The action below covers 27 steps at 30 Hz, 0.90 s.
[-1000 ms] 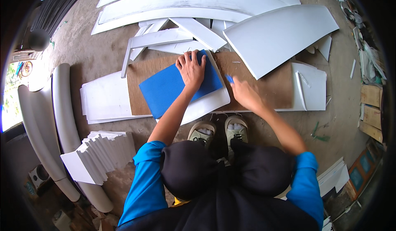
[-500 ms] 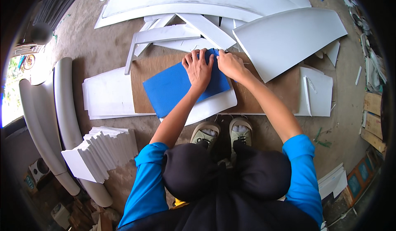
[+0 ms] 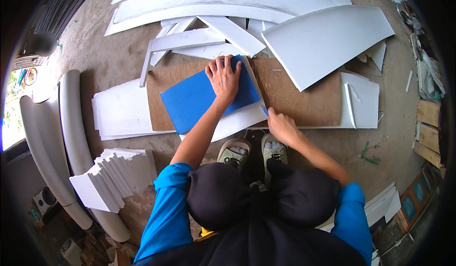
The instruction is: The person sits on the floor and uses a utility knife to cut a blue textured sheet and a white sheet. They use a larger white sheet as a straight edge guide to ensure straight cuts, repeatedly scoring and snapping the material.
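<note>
The left hand (image 3: 224, 77) lies flat, fingers spread, pressing a blue sheet (image 3: 199, 97) onto a white panel (image 3: 232, 119) on a brown board (image 3: 294, 92). The right hand (image 3: 281, 126), just off the blue sheet's lower right corner, is closed around a small blue tool (image 3: 264, 110); its tip meets the white panel's edge. If this is a blade, a slip of the blue sheet could send the cut off line or toward the left fingers. Both arms reach forward over the person's shoes (image 3: 254, 151). A stack of white pieces (image 3: 114, 175) sits well left of the board.
</note>
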Tool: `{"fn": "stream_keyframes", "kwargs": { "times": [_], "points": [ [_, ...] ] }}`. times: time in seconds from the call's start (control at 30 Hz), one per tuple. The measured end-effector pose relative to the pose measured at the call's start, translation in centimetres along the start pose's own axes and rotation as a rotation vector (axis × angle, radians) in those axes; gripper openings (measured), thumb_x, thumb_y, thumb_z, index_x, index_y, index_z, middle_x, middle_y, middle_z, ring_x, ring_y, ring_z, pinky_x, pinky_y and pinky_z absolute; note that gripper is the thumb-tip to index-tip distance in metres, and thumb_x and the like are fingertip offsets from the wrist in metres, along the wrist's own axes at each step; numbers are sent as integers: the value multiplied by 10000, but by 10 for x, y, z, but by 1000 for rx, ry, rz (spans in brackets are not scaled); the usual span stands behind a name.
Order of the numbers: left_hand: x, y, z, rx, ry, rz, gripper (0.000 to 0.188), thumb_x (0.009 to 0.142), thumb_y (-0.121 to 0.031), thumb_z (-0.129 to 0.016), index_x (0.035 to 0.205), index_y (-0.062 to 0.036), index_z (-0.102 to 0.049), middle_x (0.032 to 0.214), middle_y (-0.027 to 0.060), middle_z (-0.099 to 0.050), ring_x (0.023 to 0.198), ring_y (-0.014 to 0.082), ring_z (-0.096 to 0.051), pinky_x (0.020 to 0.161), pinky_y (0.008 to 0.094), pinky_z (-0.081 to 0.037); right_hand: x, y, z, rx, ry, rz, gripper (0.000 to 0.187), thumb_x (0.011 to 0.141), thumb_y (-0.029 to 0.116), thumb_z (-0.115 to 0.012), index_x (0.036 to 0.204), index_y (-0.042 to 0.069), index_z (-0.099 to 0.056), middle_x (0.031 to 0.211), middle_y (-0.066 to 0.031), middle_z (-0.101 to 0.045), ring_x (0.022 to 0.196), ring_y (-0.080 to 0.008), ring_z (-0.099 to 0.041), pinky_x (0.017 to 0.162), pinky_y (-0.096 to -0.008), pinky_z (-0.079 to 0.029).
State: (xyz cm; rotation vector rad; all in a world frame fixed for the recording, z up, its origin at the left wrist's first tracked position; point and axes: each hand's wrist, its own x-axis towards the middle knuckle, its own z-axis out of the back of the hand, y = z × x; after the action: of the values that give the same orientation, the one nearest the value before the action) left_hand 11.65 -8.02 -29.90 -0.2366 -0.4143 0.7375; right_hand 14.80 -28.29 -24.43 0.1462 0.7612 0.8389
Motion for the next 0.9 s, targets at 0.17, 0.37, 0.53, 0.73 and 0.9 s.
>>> {"fn": "stream_keyframes", "kwargs": {
  "times": [0.17, 0.37, 0.53, 0.73, 0.9],
  "points": [
    [1, -1, 2, 27, 23, 16, 344, 835, -378, -513, 1073, -130, -541, 1043, 84, -495, 1043, 260, -412, 941, 420, -247, -14, -7, 14, -67, 5, 72, 218, 882, 192, -396, 938, -10, -455, 681, -250, -596, 680, -425, -600, 606, -511, -476],
    [-2, -1, 1, 54, -7, 92, 333, 833, -375, -512, 1076, -149, -539, 1040, 77, -495, 1031, 268, -406, 932, 426, -249, 57, 15, 72, -56, -354, 122, 194, 899, 203, -400, 902, 17, -454, 626, -199, -597, 620, -388, -603, 530, -464, -479],
    [-3, -4, -1, 63, -5, 83, 331, 834, -376, -509, 1058, -133, -536, 1023, 80, -494, 1008, 266, -413, 923, 424, -249, 117, 31, 64, -150, -365, 161, 218, 890, 204, -403, 925, 5, -484, 681, -209, -614, 676, -359, -623, 594, -466, -482],
    [-1, -2, 3, 46, 13, 92, 340, 836, -361, -509, 1087, -133, -531, 1045, 80, -489, 1034, 252, -407, 927, 420, -244, 132, 38, 58, -117, -329, 191, 239, 882, 215, -410, 937, -3, -491, 712, -234, -610, 702, -380, -617, 627, -482, -485],
    [-1, -3, 4, 29, 23, 92, 335, 837, -361, -507, 1085, -137, -535, 1046, 82, -488, 1037, 261, -404, 930, 423, -240, 143, 40, 61, -122, -263, 179, 239, 843, 176, -407, 927, -16, -521, 784, -242, -617, 774, -372, -619, 690, -463, -485]
  ]
}}
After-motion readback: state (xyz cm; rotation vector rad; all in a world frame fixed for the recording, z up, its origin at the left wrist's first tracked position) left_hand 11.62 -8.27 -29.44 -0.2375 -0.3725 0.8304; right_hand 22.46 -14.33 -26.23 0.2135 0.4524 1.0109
